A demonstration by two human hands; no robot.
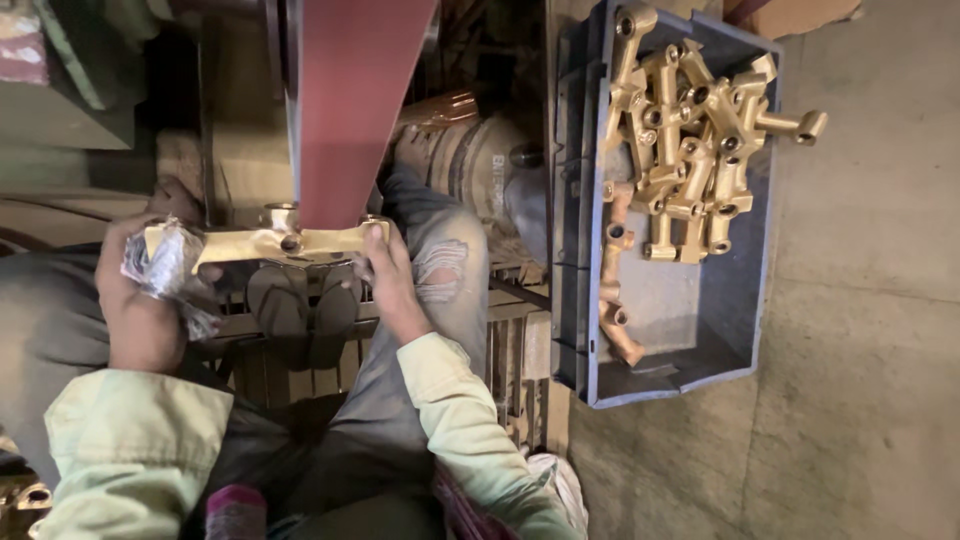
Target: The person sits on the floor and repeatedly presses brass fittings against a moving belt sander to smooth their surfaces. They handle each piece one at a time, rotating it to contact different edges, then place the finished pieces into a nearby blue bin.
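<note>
A long brass fitting [262, 241] is held crosswise under the lower end of a reddish-brown sanding belt [350, 105]. My left hand [140, 280] grips its left end through a crumpled piece of clear plastic wrap [168, 268]. My right hand [385, 275] holds its right end with bare fingers. The fitting's middle touches the belt's lower edge. Both my sleeves are pale green.
A blue-grey plastic crate [745, 290] stands on the concrete floor to the right, with several brass fittings [690, 140] piled in its far half. A motor housing [480, 165] sits beyond my right knee. Wooden slats [300, 345] lie under my feet. A green machine frame [70, 70] is at the upper left.
</note>
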